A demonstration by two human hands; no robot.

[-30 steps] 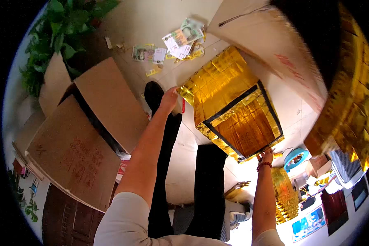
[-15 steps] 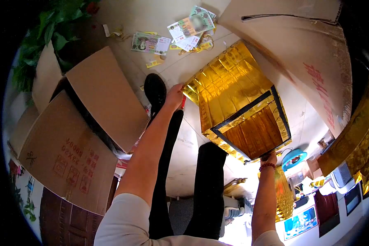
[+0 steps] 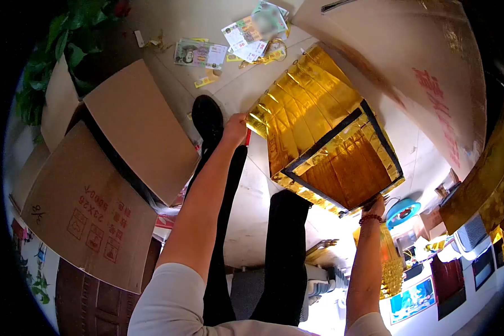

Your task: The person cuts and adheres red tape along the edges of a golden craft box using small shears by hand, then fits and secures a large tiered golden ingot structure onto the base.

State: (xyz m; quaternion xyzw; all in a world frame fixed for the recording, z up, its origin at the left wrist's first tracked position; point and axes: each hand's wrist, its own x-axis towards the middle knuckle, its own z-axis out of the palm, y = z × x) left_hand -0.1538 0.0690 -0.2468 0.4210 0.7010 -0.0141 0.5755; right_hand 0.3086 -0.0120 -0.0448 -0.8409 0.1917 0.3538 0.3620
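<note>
A large box covered in shiny gold foil [image 3: 313, 106], its one face framed with black strips, is held tilted over the floor between my hands. My left hand [image 3: 236, 129] is closed on the box's far left corner, and a small red item shows just below these fingers. At the near right corner, beneath the black-framed face, my right hand [image 3: 375, 208] grips the lower edge, its fingers partly hidden by the box. A beaded bracelet [image 3: 369, 218] circles the right wrist.
Open cardboard boxes stand at the left [image 3: 89, 207] and upper right [image 3: 425, 84]. Printed paper notes [image 3: 200, 55] lie on the tiled floor [image 3: 168, 22]. Green leaves [image 3: 78, 33] hang at upper left. A blue ring-shaped object [image 3: 402, 213] and gold decorations [image 3: 389, 269] are at lower right.
The gold foil box has turned and tipped slightly, its black-framed face shifting right as my right hand moved a little right and up. Both hands keep their hold. The whole view has shifted slightly.
</note>
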